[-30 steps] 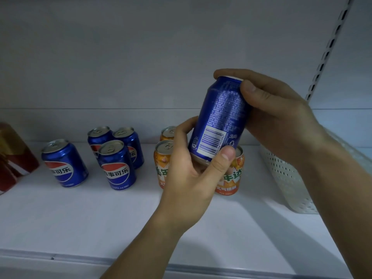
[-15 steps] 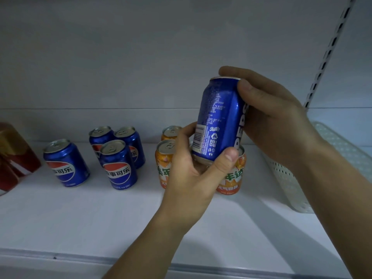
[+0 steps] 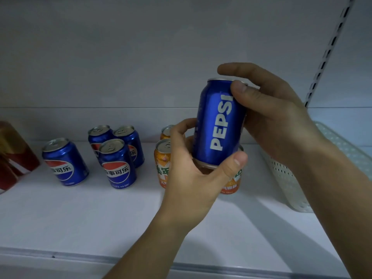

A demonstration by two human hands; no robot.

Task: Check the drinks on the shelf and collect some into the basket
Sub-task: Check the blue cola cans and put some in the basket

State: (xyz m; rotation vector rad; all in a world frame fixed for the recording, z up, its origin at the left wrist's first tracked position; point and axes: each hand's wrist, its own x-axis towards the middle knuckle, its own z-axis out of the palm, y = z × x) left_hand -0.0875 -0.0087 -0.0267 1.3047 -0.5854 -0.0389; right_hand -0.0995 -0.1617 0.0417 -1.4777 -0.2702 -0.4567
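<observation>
Above the white shelf point(image 3: 80, 218), held clear of it: one blue Pepsi can point(image 3: 218, 125), near upright, slightly tilted, white "PEPSI" lettering facing the camera. Left hand point(image 3: 193, 178) closed around the can's base, thumb across the lower front edge. Right hand point(image 3: 275, 121) clasped on the top and right side, thumb on the front near the rim, a finger over the lid. Directly behind and below the grip: orange cans point(image 3: 163, 166), partly hidden by the left hand. Left of the grip: four blue Pepsi cans point(image 3: 117, 164) standing on the shelf, then a red package point(image 3: 14, 154) at the frame edge. Right of the grip, behind the right wrist: white perforated basket point(image 3: 285, 178) on the shelf; contents not visible.
</observation>
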